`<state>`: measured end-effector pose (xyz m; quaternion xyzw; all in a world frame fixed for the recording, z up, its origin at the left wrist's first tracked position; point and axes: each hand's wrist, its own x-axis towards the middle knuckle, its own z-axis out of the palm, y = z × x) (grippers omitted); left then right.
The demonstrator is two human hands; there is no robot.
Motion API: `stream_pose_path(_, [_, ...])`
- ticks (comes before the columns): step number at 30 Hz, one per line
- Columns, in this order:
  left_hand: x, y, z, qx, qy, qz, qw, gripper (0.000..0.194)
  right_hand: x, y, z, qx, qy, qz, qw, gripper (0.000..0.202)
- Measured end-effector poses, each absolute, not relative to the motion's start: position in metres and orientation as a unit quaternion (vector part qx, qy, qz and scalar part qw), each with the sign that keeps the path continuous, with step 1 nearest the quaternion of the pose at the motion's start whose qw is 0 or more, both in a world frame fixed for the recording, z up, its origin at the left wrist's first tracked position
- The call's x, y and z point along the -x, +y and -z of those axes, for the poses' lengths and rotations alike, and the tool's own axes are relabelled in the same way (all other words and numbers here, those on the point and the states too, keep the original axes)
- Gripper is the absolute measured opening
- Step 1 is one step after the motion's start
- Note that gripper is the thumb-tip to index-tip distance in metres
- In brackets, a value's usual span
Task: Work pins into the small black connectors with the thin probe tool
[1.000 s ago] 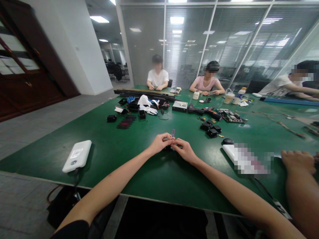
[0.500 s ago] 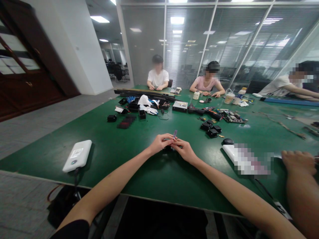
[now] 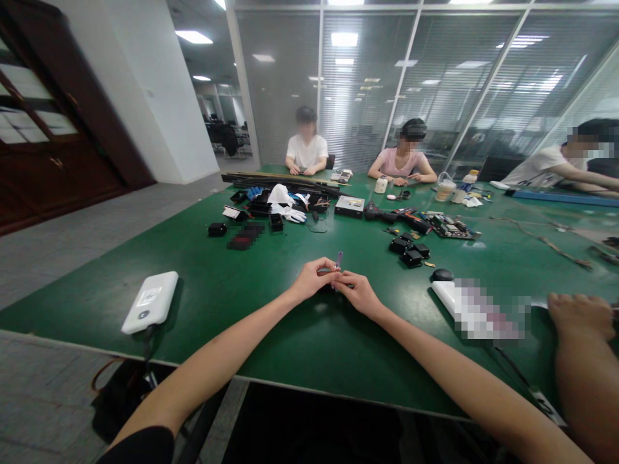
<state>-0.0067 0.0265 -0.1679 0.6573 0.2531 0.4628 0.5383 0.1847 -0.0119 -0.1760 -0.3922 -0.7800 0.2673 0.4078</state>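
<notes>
My left hand is closed in a pinch around a small screwdriver, whose see-through purple handle pokes up above the fingertips. Its shaft and tip are hidden by the fingers. My right hand meets the left one, thumb and fingers pressed together on a small black part under the screwdriver. Most of that part is covered by both hands, so its shape cannot be made out. Both hands are just above the green table.
Several black boxes lie ahead to the right, near a power drill and a circuit board. White gloves rest among dark parts at the back. A white power bank is at left. A co-worker's hand rests at right.
The purple handle, tilted to the right before, now stands more upright. My fingers have shifted slightly around it, and less of the black part shows beneath them.
</notes>
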Motion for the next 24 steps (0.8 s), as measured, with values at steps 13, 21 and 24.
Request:
stream_pose_path(13, [0.007, 0.028, 0.168, -0.66, 0.249, -0.467, 0.533, 0.037, -0.185, -0.012, 0.176, 0.397, -0.779, -0.266, 0.407, 0.027])
stream_pose_path(21, [0.003, 0.026, 0.168, -0.641, 0.267, -0.477, 0.539, 0.039, -0.185, -0.011, 0.178, 0.389, -0.781, -0.275, 0.404, 0.029])
stream_pose_path(24, [0.011, 0.029, 0.163, -0.684, 0.25, -0.426, 0.537, 0.036, -0.185, -0.011, 0.177, 0.381, -0.78, -0.287, 0.406, 0.028])
